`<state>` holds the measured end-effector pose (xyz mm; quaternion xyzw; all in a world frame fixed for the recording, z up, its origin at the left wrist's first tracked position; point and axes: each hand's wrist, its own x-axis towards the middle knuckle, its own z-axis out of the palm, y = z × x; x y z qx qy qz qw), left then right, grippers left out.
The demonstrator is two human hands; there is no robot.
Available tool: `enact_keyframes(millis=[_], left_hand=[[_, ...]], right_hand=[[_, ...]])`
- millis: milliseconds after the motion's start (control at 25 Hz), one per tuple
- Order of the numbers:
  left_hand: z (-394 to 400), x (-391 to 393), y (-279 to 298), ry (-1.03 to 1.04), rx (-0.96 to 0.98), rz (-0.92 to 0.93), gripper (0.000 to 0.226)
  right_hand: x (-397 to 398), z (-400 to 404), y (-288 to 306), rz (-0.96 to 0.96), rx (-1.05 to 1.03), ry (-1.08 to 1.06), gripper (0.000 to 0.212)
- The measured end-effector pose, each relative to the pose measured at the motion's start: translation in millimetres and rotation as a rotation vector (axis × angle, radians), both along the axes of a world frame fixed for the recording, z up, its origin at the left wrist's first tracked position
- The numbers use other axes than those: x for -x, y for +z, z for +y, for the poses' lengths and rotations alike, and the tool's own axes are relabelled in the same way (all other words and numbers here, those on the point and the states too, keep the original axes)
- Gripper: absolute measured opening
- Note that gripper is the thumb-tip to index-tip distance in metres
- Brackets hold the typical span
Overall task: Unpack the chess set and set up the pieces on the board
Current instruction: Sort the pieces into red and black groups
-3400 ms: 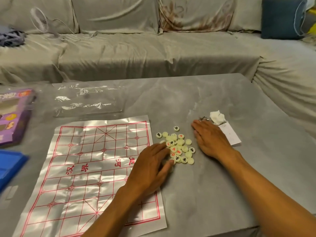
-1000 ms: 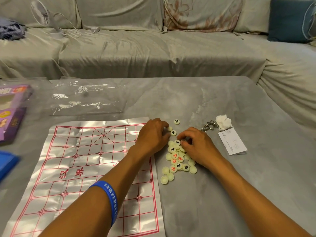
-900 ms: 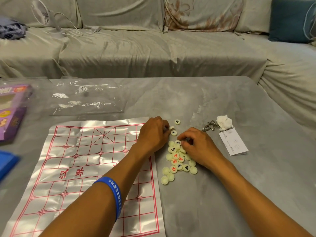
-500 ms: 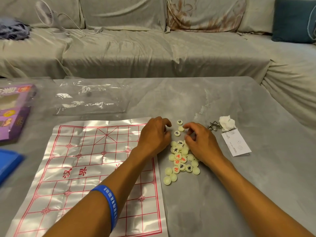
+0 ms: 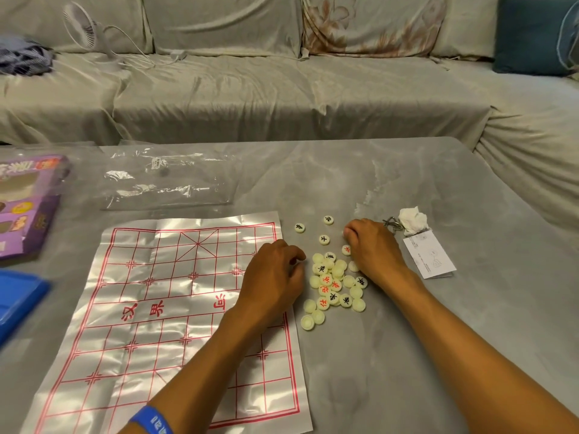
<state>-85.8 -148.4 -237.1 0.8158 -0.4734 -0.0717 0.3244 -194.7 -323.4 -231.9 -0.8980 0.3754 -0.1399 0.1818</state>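
Note:
A silver board sheet (image 5: 156,308) with a red grid lies flat on the grey table (image 5: 407,355). Right of it is a pile of cream chess pieces (image 5: 336,283), some marked in red or black and some face down. Three single pieces (image 5: 324,239) lie apart just beyond the pile. My left hand (image 5: 272,283) rests over the board's right edge with its fingers curled under, hiding what is beneath them. My right hand (image 5: 372,252) is at the pile's far right. Its fingertips curl down around a piece that is almost hidden, and a red-marked piece (image 5: 346,249) lies by its thumb.
A clear plastic bag (image 5: 166,183) lies beyond the board. A purple box (image 5: 28,208) and a blue lid (image 5: 15,302) sit at the left edge. A folded leaflet (image 5: 429,258), crumpled tissue (image 5: 413,219) and metal ring (image 5: 391,223) lie right of my right hand. A covered sofa (image 5: 282,89) stands behind the table.
My left hand has pulled back toward me, leaving one piece alone beyond the pile. My right hand has reached forward, and the piece that lay in front of its fingers no longer shows.

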Motion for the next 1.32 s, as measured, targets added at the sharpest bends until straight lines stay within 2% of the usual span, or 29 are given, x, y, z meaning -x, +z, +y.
enact_keyframes(millis=[120, 280, 400, 600, 760, 840, 920, 1040, 1120, 1320], left_hand=[[2, 4, 1, 0.002, -0.006, 0.024, 0.024], [1, 7, 0, 0.002, -0.004, 0.020, 0.023], [-1, 9, 1, 0.004, 0.003, 0.019, 0.023], [-1, 11, 2, 0.007, 0.003, 0.017, 0.024], [4, 9, 1, 0.023, -0.008, 0.029, 0.024], [6, 10, -2, 0.033, -0.007, 0.035, 0.024], [5, 14, -3, 0.023, 0.002, 0.026, 0.024], [1, 19, 1, -0.009, 0.005, -0.013, 0.026], [-1, 18, 2, -0.020, 0.007, -0.035, 0.027], [1, 25, 0, -0.045, -0.003, -0.019, 0.027]], right_hand=[[4, -6, 5, -0.107, -0.164, -0.103, 0.028], [6, -11, 13, -0.133, -0.253, -0.184, 0.026], [8, -12, 11, -0.148, -0.196, -0.195, 0.018], [16, -11, 9, -0.032, -0.004, 0.054, 0.016], [32, -7, 15, 0.038, 0.000, -0.007, 0.013], [42, -5, 16, -0.030, -0.032, -0.022, 0.012], [45, -2, 18, -0.081, -0.081, 0.078, 0.018], [38, -1, 15, 0.033, 0.014, 0.278, 0.020], [33, -4, 13, 0.045, 0.059, 0.262, 0.017], [28, -17, 15, 0.026, 0.017, 0.145, 0.018]])
